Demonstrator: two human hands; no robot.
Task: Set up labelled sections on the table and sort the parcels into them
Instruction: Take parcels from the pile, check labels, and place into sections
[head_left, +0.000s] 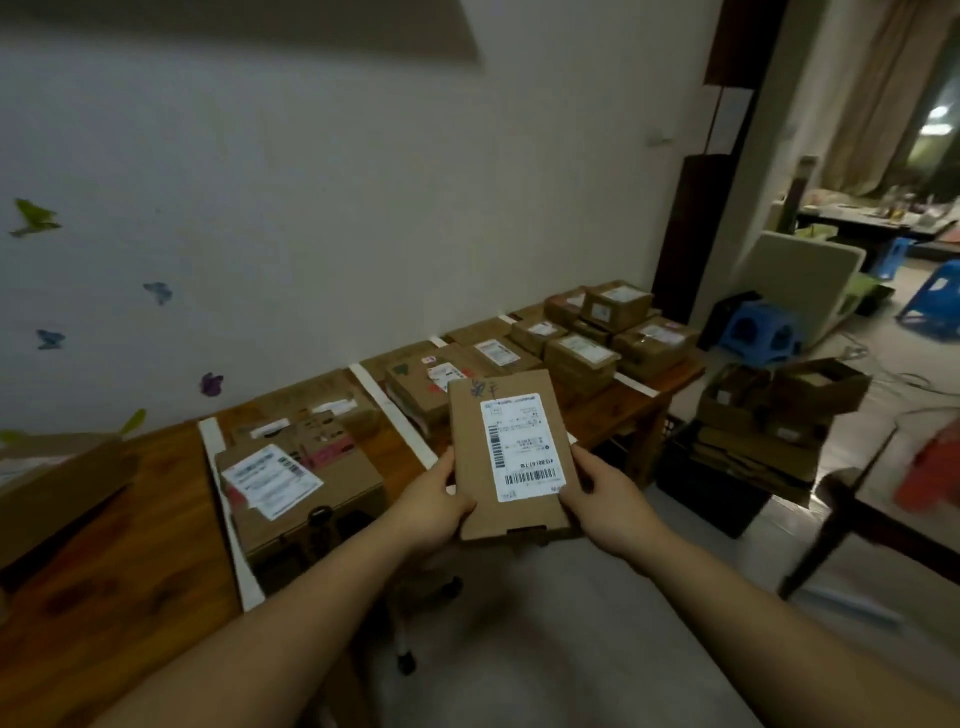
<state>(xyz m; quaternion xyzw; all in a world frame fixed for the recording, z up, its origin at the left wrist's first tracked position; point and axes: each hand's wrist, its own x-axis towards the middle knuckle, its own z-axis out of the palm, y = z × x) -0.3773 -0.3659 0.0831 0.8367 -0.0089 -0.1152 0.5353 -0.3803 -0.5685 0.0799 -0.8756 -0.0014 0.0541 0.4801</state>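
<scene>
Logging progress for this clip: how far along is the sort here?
Done: white tape strips split the table into sections, and several sections hold parcels. In hand: the left hand and right hand hold a flat parcel, label up, over the table's near edge. Left: placing it, plus what looks like more parcels in the open box on the floor at right.

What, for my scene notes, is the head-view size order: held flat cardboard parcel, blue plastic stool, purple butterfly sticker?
1. Flat brown cardboard parcel, though nearest the camera.
2. Blue plastic stool.
3. Purple butterfly sticker.
</scene>
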